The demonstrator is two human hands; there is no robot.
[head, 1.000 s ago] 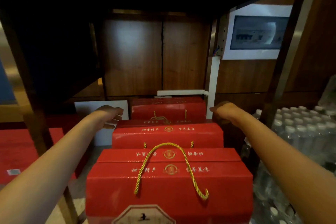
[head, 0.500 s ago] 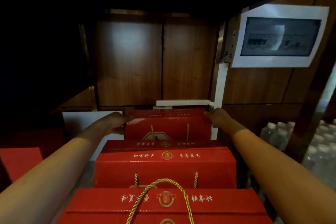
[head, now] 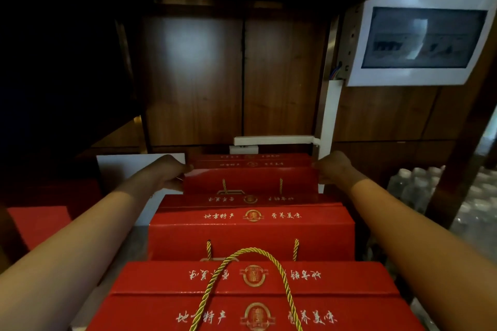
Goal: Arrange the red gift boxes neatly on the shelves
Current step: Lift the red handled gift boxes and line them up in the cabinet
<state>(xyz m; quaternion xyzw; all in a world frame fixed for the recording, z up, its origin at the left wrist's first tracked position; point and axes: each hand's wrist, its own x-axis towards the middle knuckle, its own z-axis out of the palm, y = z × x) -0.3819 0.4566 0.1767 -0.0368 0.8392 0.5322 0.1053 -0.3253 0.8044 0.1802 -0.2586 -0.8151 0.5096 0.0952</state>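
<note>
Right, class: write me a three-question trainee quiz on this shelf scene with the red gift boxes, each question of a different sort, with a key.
1. True or false: both hands are on the farthest red box in the row.
2. Multiple choice: the gold rope handle that loops up lies on which box? A) the nearest box B) the middle box C) the farthest box
3. Short answer: what is stacked at the far right?

Key
1. True: the left hand holds its left end and the right hand its right end.
2. A
3. Clear plastic bottles with white caps.
</note>
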